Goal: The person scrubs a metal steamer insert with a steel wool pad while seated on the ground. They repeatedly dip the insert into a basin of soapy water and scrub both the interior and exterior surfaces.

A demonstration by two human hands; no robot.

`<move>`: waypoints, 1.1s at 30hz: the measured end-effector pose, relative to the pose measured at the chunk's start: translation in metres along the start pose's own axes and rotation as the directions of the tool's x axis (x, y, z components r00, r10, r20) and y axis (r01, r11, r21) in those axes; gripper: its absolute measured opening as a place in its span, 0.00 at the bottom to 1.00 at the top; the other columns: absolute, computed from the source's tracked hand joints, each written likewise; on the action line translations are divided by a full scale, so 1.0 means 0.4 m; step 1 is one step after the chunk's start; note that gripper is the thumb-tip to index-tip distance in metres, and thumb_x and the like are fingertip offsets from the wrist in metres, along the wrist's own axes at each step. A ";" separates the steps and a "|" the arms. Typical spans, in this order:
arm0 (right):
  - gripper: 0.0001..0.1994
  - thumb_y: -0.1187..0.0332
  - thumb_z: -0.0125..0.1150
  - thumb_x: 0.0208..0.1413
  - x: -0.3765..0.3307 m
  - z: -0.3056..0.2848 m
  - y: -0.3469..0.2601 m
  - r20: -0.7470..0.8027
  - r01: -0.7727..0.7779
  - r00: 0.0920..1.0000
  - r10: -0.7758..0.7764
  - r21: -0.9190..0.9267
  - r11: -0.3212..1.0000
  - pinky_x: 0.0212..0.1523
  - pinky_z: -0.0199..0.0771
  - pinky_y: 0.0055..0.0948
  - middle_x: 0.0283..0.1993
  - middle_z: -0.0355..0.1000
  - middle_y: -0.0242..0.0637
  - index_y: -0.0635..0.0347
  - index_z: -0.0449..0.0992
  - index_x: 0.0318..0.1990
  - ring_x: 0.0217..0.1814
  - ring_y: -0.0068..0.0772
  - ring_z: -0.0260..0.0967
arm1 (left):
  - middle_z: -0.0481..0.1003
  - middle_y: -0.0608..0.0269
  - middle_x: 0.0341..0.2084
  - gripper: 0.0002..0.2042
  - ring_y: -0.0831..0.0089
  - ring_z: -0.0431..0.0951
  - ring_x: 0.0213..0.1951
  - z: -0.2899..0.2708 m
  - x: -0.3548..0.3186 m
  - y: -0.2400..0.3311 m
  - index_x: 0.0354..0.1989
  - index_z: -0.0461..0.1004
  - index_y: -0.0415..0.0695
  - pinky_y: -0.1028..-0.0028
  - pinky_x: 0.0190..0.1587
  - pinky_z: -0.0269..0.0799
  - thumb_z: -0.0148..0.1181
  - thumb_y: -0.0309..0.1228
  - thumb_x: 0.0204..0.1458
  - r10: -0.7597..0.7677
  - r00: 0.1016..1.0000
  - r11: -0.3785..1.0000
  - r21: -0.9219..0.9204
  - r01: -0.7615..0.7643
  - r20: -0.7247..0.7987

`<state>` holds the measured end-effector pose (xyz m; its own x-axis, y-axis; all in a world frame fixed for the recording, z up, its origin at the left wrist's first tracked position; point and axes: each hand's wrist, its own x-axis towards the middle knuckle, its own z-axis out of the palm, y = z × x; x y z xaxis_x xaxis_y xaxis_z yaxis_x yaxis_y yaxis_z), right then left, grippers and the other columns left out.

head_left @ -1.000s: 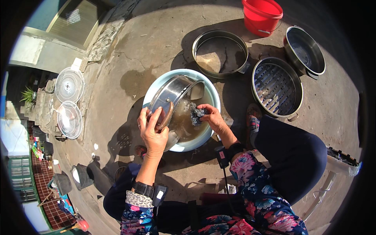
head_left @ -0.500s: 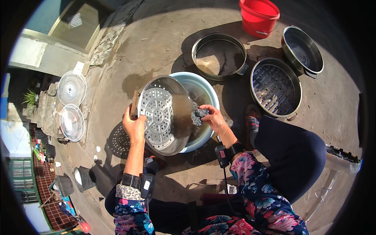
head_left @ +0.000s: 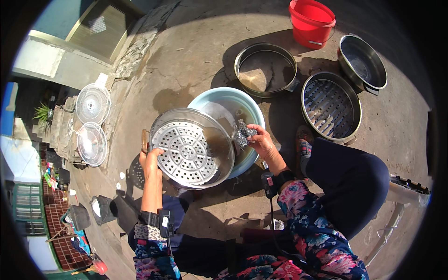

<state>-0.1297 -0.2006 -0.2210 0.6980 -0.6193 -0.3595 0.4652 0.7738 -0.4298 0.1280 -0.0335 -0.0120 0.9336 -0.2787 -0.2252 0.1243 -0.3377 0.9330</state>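
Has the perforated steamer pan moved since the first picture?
Yes: judged against the light-blue basin, the perforated steamer pan has shifted left and toward the picture's lower edge.

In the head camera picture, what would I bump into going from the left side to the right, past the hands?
Green plant → lower wire fan guard → left hand → perforated steamer pan → steel-wool scourer → right hand → slotted steamer tier.
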 end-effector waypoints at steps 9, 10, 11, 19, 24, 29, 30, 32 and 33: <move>0.18 0.76 0.55 0.47 -0.008 0.032 -0.071 -0.044 0.101 0.993 -0.105 -0.090 0.991 0.47 0.72 0.38 0.43 0.73 0.36 0.57 0.71 0.49 0.44 0.31 0.71 | 0.74 0.58 0.39 0.21 0.57 0.73 0.41 -0.079 0.013 -0.162 0.44 0.70 0.45 0.49 0.40 0.67 0.62 0.29 0.37 -0.400 0.911 0.915 -0.012 0.403 0.099; 0.18 0.77 0.56 0.47 -0.006 0.043 -0.083 -0.059 0.107 0.992 -0.111 -0.068 0.992 0.45 0.71 0.35 0.41 0.73 0.34 0.56 0.71 0.49 0.42 0.28 0.71 | 0.74 0.57 0.41 0.22 0.55 0.72 0.41 -0.080 0.000 -0.189 0.45 0.71 0.49 0.48 0.37 0.63 0.62 0.36 0.37 -0.428 0.892 0.899 -0.033 0.436 0.144; 0.18 0.78 0.56 0.47 -0.004 0.056 -0.095 -0.031 0.132 0.990 -0.136 -0.113 0.985 0.44 0.70 0.32 0.40 0.73 0.33 0.56 0.72 0.48 0.41 0.27 0.71 | 0.74 0.59 0.37 0.19 0.59 0.73 0.38 -0.079 0.011 -0.196 0.41 0.71 0.52 0.55 0.33 0.65 0.62 0.37 0.38 -0.570 0.807 0.819 0.037 0.572 0.153; 0.19 0.82 0.59 0.44 -0.012 0.185 -0.200 0.066 0.372 0.923 -0.379 -0.405 0.835 0.45 0.68 0.21 0.39 0.72 0.32 0.62 0.73 0.47 0.40 0.23 0.69 | 0.71 0.58 0.20 0.14 0.66 0.71 0.16 0.023 -0.074 -0.303 0.31 0.68 0.47 0.60 0.19 0.69 0.65 0.36 0.38 -0.599 0.749 0.704 -0.260 0.661 0.282; 0.21 0.81 0.64 0.41 -0.031 0.231 -0.249 0.142 0.396 0.908 -0.395 -0.601 0.694 0.48 0.67 0.22 0.40 0.71 0.32 0.64 0.73 0.47 0.43 0.23 0.67 | 0.71 0.58 0.23 0.14 0.60 0.73 0.23 0.097 -0.100 -0.364 0.25 0.65 0.48 0.53 0.28 0.71 0.65 0.38 0.38 -0.597 0.724 0.620 -0.374 0.689 0.345; 0.21 0.74 0.68 0.38 0.007 0.285 -0.223 0.263 0.453 0.853 -0.450 -0.802 0.389 0.51 0.66 0.26 0.44 0.70 0.32 0.61 0.74 0.45 0.46 0.27 0.67 | 0.72 0.57 0.23 0.16 0.58 0.74 0.26 0.122 -0.091 -0.416 0.26 0.68 0.47 0.55 0.27 0.71 0.65 0.44 0.40 -0.516 0.741 0.633 -0.391 0.668 0.429; 0.21 0.72 0.68 0.36 0.012 0.297 -0.215 0.325 0.481 0.814 -0.482 -0.843 0.243 0.52 0.65 0.28 0.44 0.70 0.33 0.59 0.75 0.43 0.47 0.30 0.67 | 0.73 0.57 0.24 0.16 0.59 0.74 0.26 0.128 -0.088 -0.425 0.28 0.69 0.47 0.56 0.27 0.71 0.64 0.45 0.41 -0.490 0.728 0.606 -0.413 0.680 0.479; 0.20 0.69 0.68 0.38 0.022 0.322 -0.201 0.504 0.580 0.711 -0.490 -0.815 0.003 0.52 0.66 0.30 0.45 0.70 0.38 0.58 0.75 0.43 0.48 0.36 0.68 | 0.74 0.56 0.25 0.17 0.60 0.74 0.25 0.138 -0.083 -0.442 0.31 0.73 0.46 0.60 0.28 0.72 0.62 0.48 0.44 -0.478 0.698 0.562 -0.425 0.709 0.533; 0.19 0.68 0.68 0.37 0.024 0.335 -0.195 0.564 0.592 0.667 -0.487 -0.798 -0.113 0.52 0.66 0.32 0.45 0.71 0.39 0.58 0.75 0.42 0.49 0.39 0.68 | 0.75 0.56 0.25 0.18 0.61 0.74 0.25 0.144 -0.081 -0.451 0.33 0.73 0.46 0.61 0.28 0.72 0.61 0.48 0.46 -0.439 0.713 0.557 -0.457 0.693 0.546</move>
<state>-0.0861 -0.2491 -0.0799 0.5460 -0.7150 0.4367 -0.0734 -0.5600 -0.8252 0.0559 -0.0152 -0.1892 0.4278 -0.5417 -0.7236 0.8701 0.0298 0.4920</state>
